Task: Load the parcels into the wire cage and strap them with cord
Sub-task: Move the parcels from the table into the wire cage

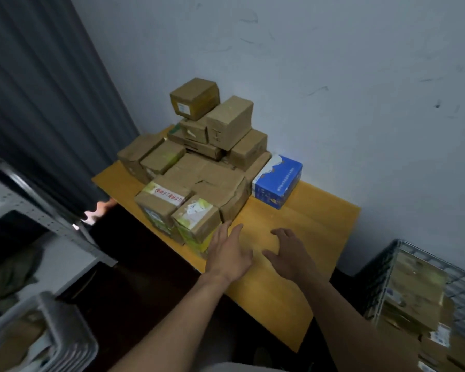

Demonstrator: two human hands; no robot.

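A pile of brown cardboard parcels [199, 167] is stacked on an orange table [301, 224] against the wall. A blue and white box [278, 181] stands to the right of the pile. My left hand [230, 253] hovers with fingers spread, its fingertips close to the front right parcel [196, 221] with a yellow-green label. My right hand [290, 253] is held over the bare tabletop, fingers loosely spread, holding nothing. The wire cage [457, 280] stands at the lower right with several parcels [414, 299] inside it. No cord is in view.
A dark curtain [46, 103] hangs at the left. A grey metal shelf [51, 224] stands below it. A pale crate [62, 342] sits at the lower left corner. The floor between the table and shelf is dark.
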